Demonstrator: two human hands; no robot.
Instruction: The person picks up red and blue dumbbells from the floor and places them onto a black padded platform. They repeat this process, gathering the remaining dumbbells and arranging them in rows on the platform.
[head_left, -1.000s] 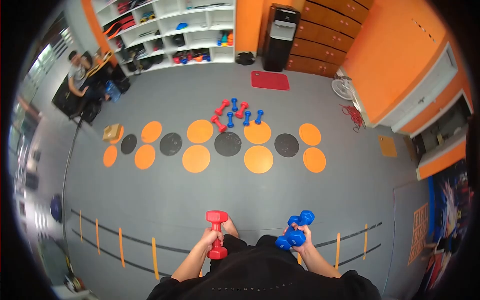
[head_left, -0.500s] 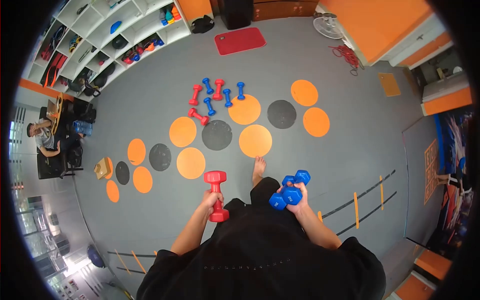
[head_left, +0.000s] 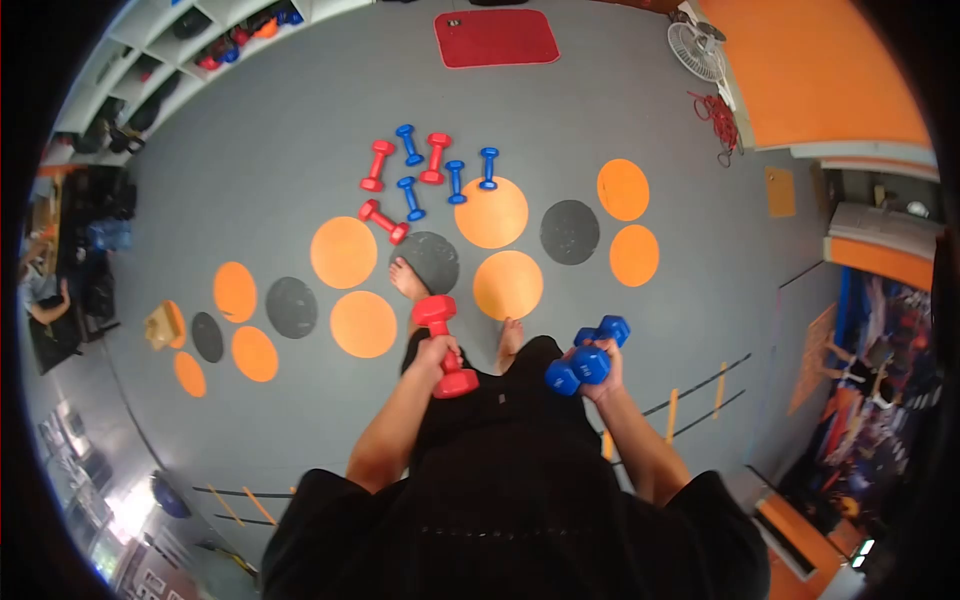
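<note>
My left hand (head_left: 436, 358) is wrapped round the handle of a red dumbbell (head_left: 457, 383), which is held upright in front of my left leg. In my right hand (head_left: 606, 368) is what looks like a pair of blue dumbbells (head_left: 590, 365) side by side, their handles mostly hidden by the fingers. Ahead on the floor lie three red dumbbells, the closest one (head_left: 383, 221) beside a black floor circle (head_left: 430, 262). Several smaller blue dumbbells (head_left: 455, 182) lie among them. Both my bare feet show, the left one (head_left: 406, 278) at that circle's edge.
Orange circles (head_left: 344, 252) and black ones mark the grey floor. A red mat (head_left: 497, 40) lies at the far side, a fan (head_left: 697, 50) and red rope (head_left: 716, 125) to its right. Shelves (head_left: 150, 60) stand far left. People are at the left and right edges.
My left foot has come into view at the black circle, and the view has shifted forward and tilted down. Both hands keep their dumbbells; the floor dumbbells lie as before.
</note>
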